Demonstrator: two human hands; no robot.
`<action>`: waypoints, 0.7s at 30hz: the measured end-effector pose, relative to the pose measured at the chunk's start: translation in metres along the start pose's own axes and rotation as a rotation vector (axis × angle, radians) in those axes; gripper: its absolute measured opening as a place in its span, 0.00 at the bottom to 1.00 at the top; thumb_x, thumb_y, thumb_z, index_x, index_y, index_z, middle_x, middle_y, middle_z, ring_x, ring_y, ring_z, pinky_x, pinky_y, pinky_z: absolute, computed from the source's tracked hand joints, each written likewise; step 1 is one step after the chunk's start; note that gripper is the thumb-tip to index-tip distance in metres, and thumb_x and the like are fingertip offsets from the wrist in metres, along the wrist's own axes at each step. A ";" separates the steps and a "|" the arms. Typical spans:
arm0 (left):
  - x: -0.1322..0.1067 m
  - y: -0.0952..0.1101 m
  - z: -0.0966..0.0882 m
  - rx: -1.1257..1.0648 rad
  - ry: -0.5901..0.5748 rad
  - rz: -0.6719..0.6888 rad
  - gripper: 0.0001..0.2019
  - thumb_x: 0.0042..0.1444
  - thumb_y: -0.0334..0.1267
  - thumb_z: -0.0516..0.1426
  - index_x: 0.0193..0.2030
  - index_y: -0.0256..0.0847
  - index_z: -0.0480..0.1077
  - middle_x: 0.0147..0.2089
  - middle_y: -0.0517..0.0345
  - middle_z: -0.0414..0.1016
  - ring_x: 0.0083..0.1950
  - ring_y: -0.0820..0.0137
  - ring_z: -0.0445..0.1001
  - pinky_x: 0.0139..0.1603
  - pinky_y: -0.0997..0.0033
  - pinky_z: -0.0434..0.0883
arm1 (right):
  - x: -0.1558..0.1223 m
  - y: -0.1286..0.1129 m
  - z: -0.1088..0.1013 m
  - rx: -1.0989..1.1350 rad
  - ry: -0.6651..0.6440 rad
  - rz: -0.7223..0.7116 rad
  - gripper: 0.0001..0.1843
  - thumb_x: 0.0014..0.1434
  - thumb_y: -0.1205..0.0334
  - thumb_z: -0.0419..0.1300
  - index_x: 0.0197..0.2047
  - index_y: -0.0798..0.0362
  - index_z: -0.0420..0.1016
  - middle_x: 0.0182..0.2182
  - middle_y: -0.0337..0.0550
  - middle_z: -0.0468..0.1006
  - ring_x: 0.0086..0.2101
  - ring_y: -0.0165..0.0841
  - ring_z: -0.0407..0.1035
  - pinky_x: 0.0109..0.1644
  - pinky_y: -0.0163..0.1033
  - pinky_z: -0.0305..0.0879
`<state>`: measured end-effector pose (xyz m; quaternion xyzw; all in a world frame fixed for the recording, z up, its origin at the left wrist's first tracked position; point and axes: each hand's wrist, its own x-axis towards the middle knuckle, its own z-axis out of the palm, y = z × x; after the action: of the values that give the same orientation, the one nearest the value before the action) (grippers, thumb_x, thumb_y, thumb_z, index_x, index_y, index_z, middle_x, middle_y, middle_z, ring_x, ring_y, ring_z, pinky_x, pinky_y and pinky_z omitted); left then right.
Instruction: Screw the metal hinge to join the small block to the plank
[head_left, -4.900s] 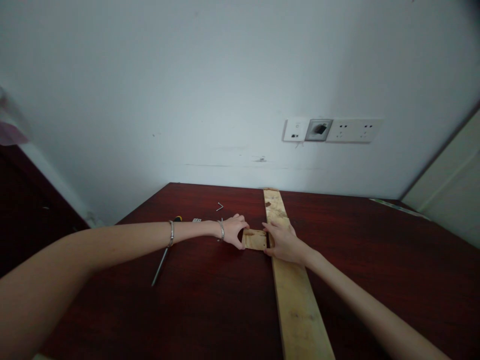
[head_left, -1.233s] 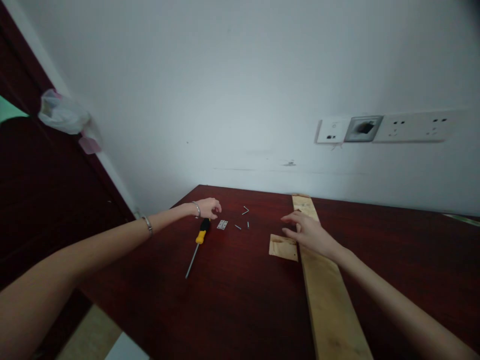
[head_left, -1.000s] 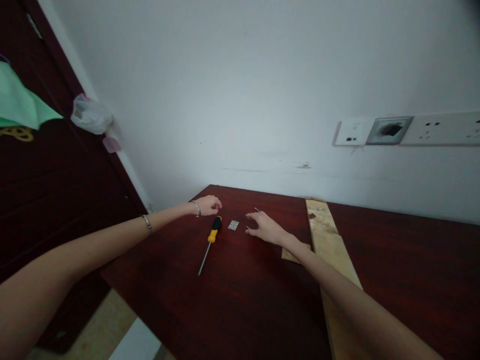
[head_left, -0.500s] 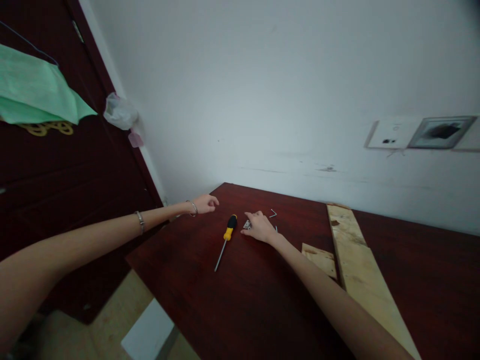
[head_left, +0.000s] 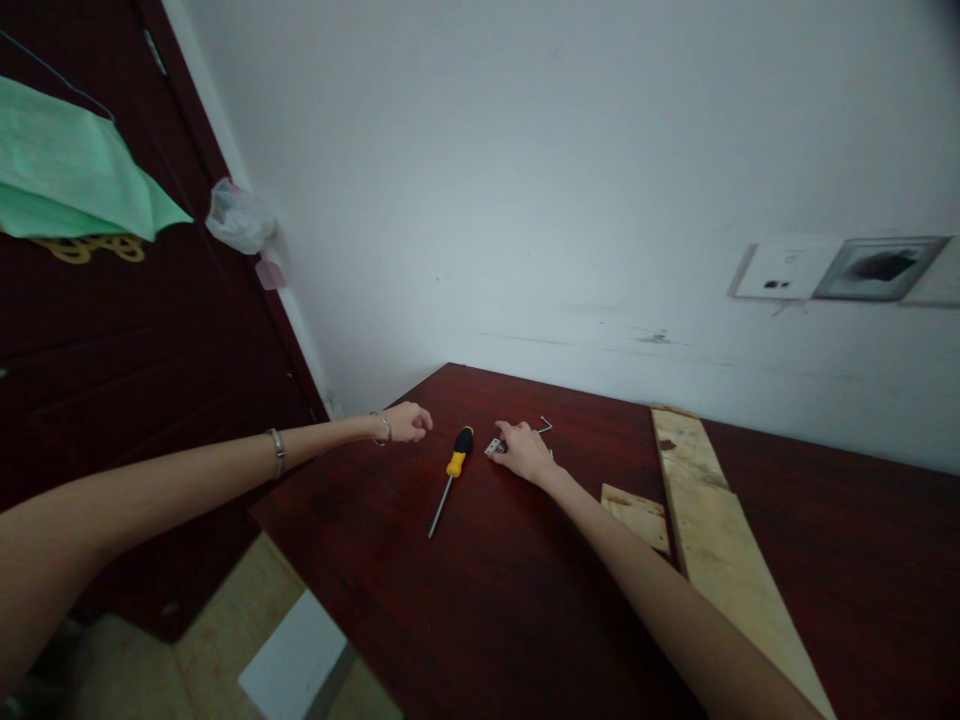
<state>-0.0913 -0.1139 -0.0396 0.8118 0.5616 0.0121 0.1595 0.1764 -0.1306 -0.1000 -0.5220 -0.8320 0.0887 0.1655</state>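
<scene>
My right hand (head_left: 523, 450) rests low over the dark red table, its thumb and forefinger closed around a small silvery metal hinge (head_left: 493, 447) with holes in it. Part of the hinge is hidden under the fingers. My left hand (head_left: 409, 422) hovers by the table's left edge, its fingers loosely bent and nothing seen in them. Between the two hands lies a screwdriver (head_left: 456, 462) with a black and yellow handle, its tip pointing toward me. Just beyond my right hand is a bent metal hex key (head_left: 546, 425). Another small metal piece (head_left: 551, 454) shows beside the wrist.
A long wooden board (head_left: 724, 530) lies across the right part of the table (head_left: 480, 610), with a short wood block (head_left: 636, 515) against it. The white wall (head_left: 525, 200) borders the far edge. A white box (head_left: 296, 655) sits below the left edge, near the door (head_left: 150, 380).
My left hand has dropped slightly toward the table and a little to the left. My right hand stays at the hinge with barely any shift. The camera view has moved slightly.
</scene>
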 end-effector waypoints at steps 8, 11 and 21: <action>0.001 0.006 0.001 0.007 -0.022 0.013 0.16 0.41 0.31 0.51 0.38 0.38 0.72 0.24 0.63 0.74 0.22 0.75 0.68 0.27 0.78 0.64 | 0.000 -0.003 0.000 -0.014 0.012 0.021 0.34 0.53 0.54 0.58 0.61 0.57 0.59 0.48 0.55 0.75 0.51 0.47 0.64 0.49 0.46 0.59; 0.000 0.010 0.002 0.008 -0.023 0.009 0.16 0.41 0.31 0.51 0.38 0.38 0.72 0.23 0.64 0.73 0.22 0.75 0.68 0.27 0.78 0.64 | 0.000 -0.002 0.002 -0.019 0.016 0.011 0.33 0.55 0.55 0.57 0.61 0.59 0.58 0.48 0.56 0.74 0.51 0.47 0.64 0.50 0.46 0.58; 0.015 0.028 0.000 -0.010 0.015 0.048 0.18 0.41 0.31 0.52 0.41 0.38 0.72 0.23 0.63 0.74 0.25 0.73 0.71 0.29 0.77 0.64 | -0.004 -0.003 -0.006 -0.008 0.102 -0.021 0.38 0.53 0.58 0.57 0.64 0.61 0.50 0.50 0.60 0.71 0.50 0.48 0.62 0.52 0.50 0.55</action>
<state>-0.0606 -0.1094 -0.0346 0.8242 0.5430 0.0249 0.1588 0.1777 -0.1358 -0.0944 -0.5178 -0.8282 0.0566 0.2065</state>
